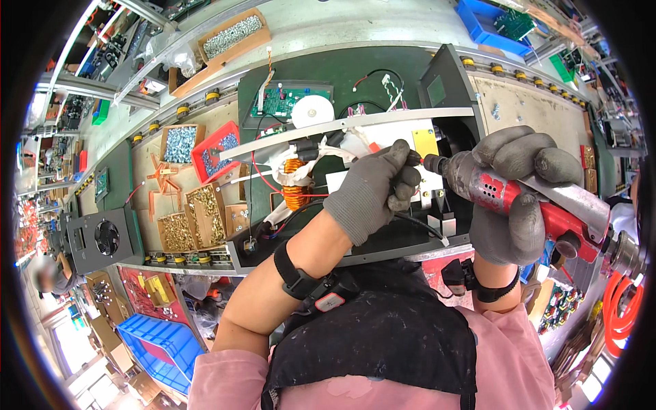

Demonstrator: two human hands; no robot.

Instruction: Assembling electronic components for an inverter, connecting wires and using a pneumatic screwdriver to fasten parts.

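My right hand [516,181], in a grey glove with dark fingertips, wraps round a red and silver air screwdriver [493,194]. The tool lies nearly level, its nose pointing left at my left hand [369,193]. That hand, gloved too, is closed in a pinch right by the tool's tip; whatever is between its fingers is too small to make out. Both are above an open dark metal case [321,262]. Inside sit copper-wound coils [294,186], a yellow plate [425,142] and loose wires. A white disc [313,111] and a green circuit board [290,100] are beyond the case's upper rail.
Left of the case are a red bin [203,162] and cardboard boxes of screws [178,232]. A fan panel [102,236] stands farther left, with another person [60,275] beyond. A blue crate [157,352] is lower left; an orange hose [618,314] coils at right.
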